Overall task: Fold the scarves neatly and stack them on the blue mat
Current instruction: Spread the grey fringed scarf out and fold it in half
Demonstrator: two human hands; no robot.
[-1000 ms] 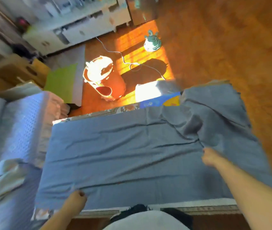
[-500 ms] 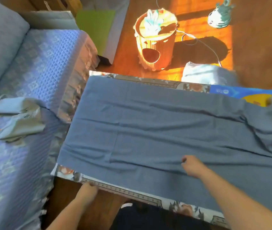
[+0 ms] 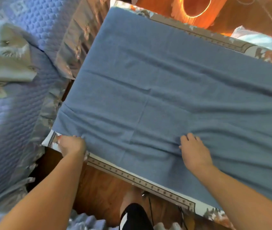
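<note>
A person's left hand (image 3: 72, 145) pinched the corner of a blue scarf (image 3: 173, 97) spread on a table (image 3: 132, 177) while the right hand (image 3: 195, 151) pressed flat, apparently smoothing before folding.

Sunlit wooden floor (image 3: 105, 185) glowed orange, quilted lavender sofa (image 3: 12, 113) sat left, floral-bordered surface (image 3: 148, 184) ran centre, wooden tub (image 3: 196, 12) stood beyond.

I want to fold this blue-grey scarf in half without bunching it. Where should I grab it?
Probably the near left corner of the scarf, beside the left hand, pinched from the table's near edge. The cloth lies flat there and its edges meet, whereas near the right hand it is wrinkled mid-cloth.
</note>
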